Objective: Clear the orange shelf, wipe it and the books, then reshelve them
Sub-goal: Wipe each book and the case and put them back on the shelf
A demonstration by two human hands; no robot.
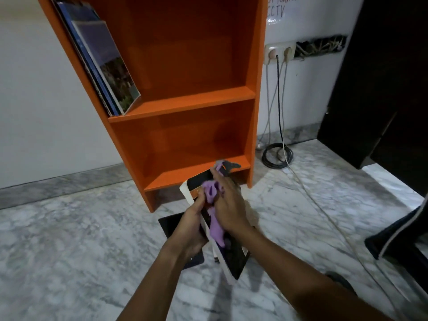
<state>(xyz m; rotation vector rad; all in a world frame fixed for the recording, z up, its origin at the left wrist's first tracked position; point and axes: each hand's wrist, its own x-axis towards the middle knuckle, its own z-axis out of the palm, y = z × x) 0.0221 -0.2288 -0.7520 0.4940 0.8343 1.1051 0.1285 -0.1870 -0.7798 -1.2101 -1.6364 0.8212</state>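
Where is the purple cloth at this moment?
Head view, lower centre: the purple cloth is under the right hand, held against the cover of the book that the left hand grips, just before the lowest board of the orange shelf.

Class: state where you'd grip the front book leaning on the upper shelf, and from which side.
Probably pinch the front book at its lower front corner, coming from the open right: it leans left against other books, so only that side is free.
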